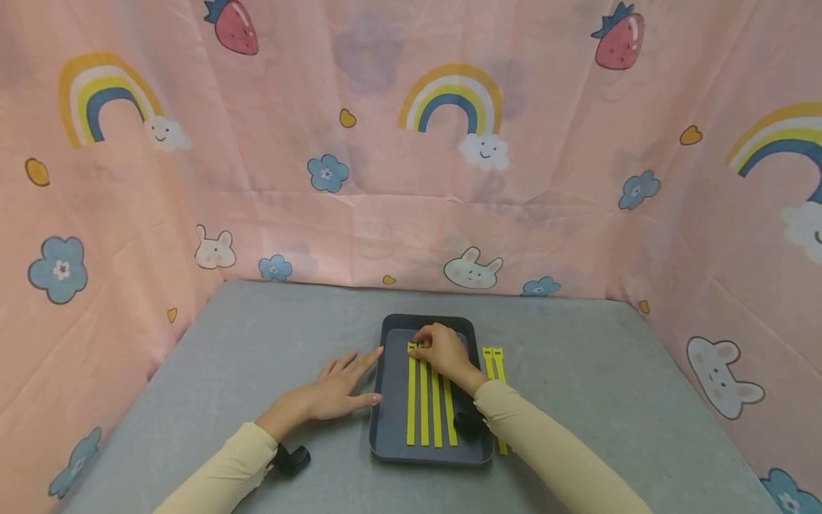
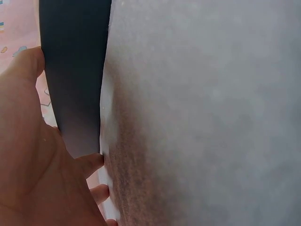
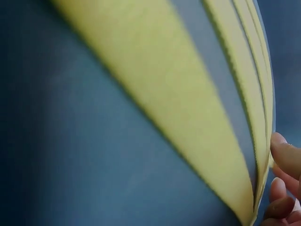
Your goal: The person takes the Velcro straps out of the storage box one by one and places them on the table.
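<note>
Inside a dark grey tray (image 1: 393, 428), several flat yellow cable straps (image 1: 424, 407) lie side by side, their slotted heads toward the far end. My right hand (image 1: 444, 351) reaches over the tray and pinches the head of the leftmost cable strap (image 1: 411, 403) between thumb and fingers. Up close in the right wrist view, the bent fingers (image 3: 286, 155) are at the far ends of the straps (image 3: 155, 89). My left hand (image 1: 330, 394) is spread beside the tray, its fingertips touching the tray's outer left wall (image 2: 75, 80). Part of the straps is hidden under my right hand.
Two more yellow cable straps (image 1: 493, 364) lie on the grey table (image 1: 591, 385) just right of the tray, partly covered by my right sleeve (image 1: 546, 442). A pink printed curtain (image 1: 411, 235) closes off the back and both sides.
</note>
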Motion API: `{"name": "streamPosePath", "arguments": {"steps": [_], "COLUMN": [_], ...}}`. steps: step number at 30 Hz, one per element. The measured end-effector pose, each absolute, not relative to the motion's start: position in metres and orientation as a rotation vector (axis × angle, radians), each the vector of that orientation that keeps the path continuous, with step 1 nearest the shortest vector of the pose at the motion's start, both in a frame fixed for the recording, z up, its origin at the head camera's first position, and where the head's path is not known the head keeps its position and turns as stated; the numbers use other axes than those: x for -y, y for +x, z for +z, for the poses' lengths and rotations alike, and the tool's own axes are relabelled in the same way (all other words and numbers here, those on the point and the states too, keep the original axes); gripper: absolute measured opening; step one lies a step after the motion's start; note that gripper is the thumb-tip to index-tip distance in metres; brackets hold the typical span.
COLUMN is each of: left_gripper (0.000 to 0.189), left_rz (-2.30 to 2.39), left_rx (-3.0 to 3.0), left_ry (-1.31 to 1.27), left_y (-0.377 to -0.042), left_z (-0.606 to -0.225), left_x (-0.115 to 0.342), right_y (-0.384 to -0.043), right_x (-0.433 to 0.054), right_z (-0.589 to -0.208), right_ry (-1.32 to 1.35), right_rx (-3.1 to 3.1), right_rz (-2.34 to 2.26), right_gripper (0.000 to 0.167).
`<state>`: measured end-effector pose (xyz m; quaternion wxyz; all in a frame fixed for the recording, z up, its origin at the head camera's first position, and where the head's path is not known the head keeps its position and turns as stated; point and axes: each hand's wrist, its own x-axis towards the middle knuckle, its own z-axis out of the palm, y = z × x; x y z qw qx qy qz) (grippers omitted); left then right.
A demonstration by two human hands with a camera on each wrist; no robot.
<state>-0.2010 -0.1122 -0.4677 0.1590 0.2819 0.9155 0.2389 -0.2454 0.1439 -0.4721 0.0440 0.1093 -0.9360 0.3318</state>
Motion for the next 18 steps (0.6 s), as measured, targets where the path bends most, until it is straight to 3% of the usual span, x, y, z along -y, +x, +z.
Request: {"name": "streamPosePath", "arguments": {"steps": [18], "left_gripper": [0.083], "left_rz": [0.682], "left_rx": [-2.63], "left_ry": [0.82], "left_y": [-0.2018], "left_z": [-0.4696], "left_x": [0.1112], "right_y": [-0.2457], "right_x": [-0.1396], "right_z": [-0.4748], "right_ry": [0.456], "right_rx": [2.798], "right_rz": [0.995], "right_gripper": [0.018]}}
